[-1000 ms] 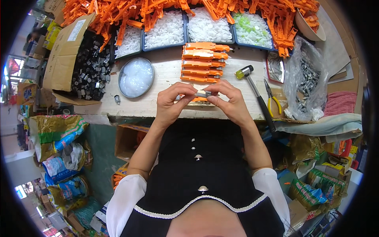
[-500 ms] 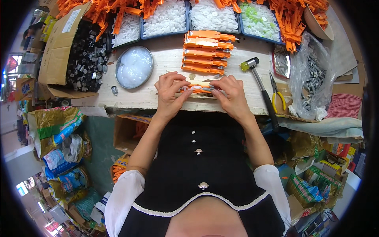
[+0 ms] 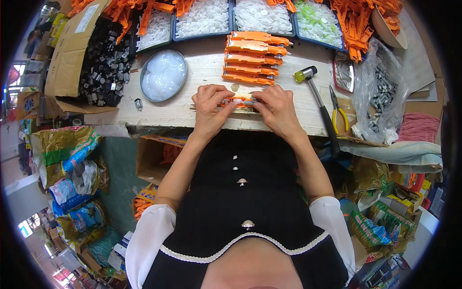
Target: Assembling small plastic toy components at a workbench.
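Observation:
Near the front edge of the pale workbench, an orange plastic tool body (image 3: 238, 102) with grey metal parts lies crosswise between my hands. My left hand (image 3: 211, 107) pinches its left end with thumb and fingers. At the other end, my right hand (image 3: 276, 109) is closed on the grey part, the fingertips pressed together. The fingers hide much of the piece. Just beyond it, several similar orange assemblies (image 3: 252, 60) are lined up in a stack.
A round tin of clear grease (image 3: 163, 75) stands left, beside a carton of black-and-metal pieces (image 3: 103, 72). White plastic parts fill trays (image 3: 202, 19) at the back. To the right lie a hammer (image 3: 321, 103), yellow-handled pliers (image 3: 340, 113) and a bag of metal parts (image 3: 380, 91).
Both hands remain on the orange piece, with the fingers slightly shifted. The whole view has moved a little, so the bench items sit slightly higher.

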`<state>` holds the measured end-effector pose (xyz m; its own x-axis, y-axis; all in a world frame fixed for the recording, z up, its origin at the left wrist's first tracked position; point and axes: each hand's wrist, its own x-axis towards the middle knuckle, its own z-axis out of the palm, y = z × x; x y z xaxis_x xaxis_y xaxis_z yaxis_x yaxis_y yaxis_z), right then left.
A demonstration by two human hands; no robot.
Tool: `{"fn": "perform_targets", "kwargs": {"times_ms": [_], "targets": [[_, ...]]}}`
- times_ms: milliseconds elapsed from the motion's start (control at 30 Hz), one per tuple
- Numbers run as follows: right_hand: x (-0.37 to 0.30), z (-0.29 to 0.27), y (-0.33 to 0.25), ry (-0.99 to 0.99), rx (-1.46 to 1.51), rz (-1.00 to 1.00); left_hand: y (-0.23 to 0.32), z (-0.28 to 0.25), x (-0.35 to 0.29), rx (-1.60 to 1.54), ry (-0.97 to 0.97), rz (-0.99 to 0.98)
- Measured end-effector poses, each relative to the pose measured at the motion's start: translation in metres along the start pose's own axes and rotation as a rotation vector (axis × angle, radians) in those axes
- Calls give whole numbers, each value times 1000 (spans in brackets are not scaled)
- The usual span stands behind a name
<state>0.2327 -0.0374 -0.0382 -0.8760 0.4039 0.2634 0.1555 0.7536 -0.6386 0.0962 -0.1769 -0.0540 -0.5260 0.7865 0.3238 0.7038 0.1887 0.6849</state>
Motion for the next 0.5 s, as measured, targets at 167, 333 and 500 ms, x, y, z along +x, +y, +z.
{"fn": "perform_targets", "kwargs": {"times_ms": [167,333,500], "targets": [[1,0,-1,-15,0,11,-1,2,-1,-23,24,13],[1,-1,-1,-3,62,32,0,3,-1,-6,52,40],[1,0,0,-21,98,59,0,3,-1,-6,52,40]]}}
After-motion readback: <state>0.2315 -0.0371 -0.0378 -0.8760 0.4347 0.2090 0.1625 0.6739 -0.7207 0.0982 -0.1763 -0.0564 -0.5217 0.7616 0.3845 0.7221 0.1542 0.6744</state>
